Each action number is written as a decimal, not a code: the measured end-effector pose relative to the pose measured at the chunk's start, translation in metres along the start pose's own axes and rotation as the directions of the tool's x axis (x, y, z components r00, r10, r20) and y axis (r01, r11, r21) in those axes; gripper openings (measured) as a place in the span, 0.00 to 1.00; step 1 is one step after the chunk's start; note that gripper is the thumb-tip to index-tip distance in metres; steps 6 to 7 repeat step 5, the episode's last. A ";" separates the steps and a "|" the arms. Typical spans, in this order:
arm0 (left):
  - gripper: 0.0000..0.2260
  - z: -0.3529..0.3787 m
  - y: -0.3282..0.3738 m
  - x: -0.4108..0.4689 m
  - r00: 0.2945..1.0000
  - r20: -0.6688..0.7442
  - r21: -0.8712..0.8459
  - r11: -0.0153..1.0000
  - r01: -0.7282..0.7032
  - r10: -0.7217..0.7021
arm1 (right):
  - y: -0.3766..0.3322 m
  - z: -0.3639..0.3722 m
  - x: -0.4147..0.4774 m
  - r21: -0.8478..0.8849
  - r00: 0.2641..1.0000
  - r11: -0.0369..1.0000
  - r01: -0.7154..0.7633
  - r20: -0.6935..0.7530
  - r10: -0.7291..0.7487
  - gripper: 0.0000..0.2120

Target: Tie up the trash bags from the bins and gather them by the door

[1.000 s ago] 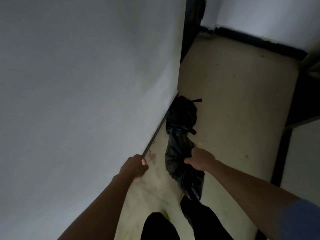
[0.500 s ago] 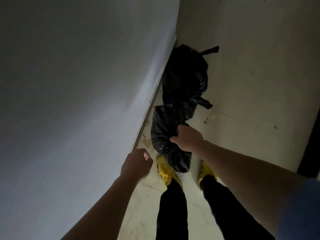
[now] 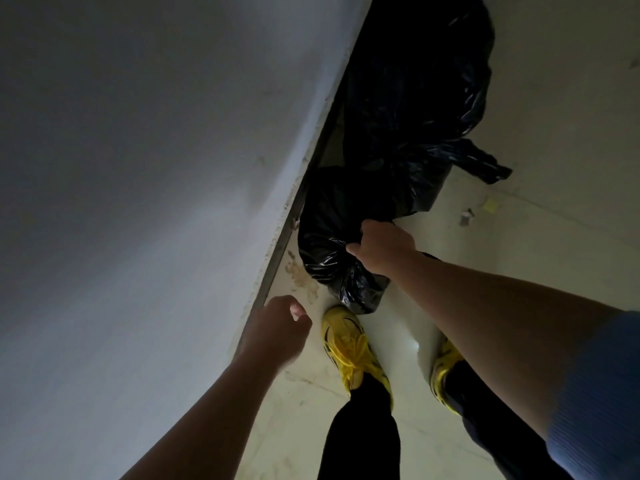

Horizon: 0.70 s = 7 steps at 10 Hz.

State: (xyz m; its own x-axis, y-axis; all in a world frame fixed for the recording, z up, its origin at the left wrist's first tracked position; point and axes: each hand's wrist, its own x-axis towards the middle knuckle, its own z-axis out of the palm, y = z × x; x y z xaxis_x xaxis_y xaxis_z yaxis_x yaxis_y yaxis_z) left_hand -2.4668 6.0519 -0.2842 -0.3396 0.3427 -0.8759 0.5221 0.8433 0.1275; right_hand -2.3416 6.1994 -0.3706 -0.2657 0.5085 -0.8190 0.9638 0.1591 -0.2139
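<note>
My right hand (image 3: pixel 384 249) grips the top of a small black trash bag (image 3: pixel 329 237), which sits low against the foot of the wall just ahead of my feet. A larger tied black trash bag (image 3: pixel 415 84) lies on the floor behind it, its knotted tail (image 3: pixel 485 164) sticking out to the right. The two bags touch. My left hand (image 3: pixel 277 329) hangs beside the wall with fingers loosely curled and holds nothing.
A white wall (image 3: pixel 156 168) fills the left side, its base running diagonally. My yellow shoes (image 3: pixel 353 348) stand on the pale floor (image 3: pixel 554 133) just behind the small bag. Small scraps (image 3: pixel 490 205) lie on the floor to the right of the bags.
I have stepped closer to the larger bag and the view has tilted down. My right hand has carried the small bag forward and lowered it next to the larger bag.
</note>
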 end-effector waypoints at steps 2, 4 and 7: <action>0.07 -0.030 0.036 -0.052 0.999 -0.008 0.000 0.999 -0.050 0.050 | 0.017 -0.055 -0.072 -0.059 0.997 0.997 0.047 -0.066 -0.051 0.19; 0.07 -0.107 0.101 -0.157 0.977 -0.088 0.002 0.981 -0.196 0.195 | 0.022 -0.162 -0.193 -0.043 0.993 0.999 0.026 -0.115 -0.031 0.15; 0.07 -0.149 0.125 -0.222 0.952 -0.135 -0.004 0.961 -0.277 0.273 | 0.017 -0.216 -0.256 0.001 0.979 1.000 0.020 -0.201 -0.019 0.16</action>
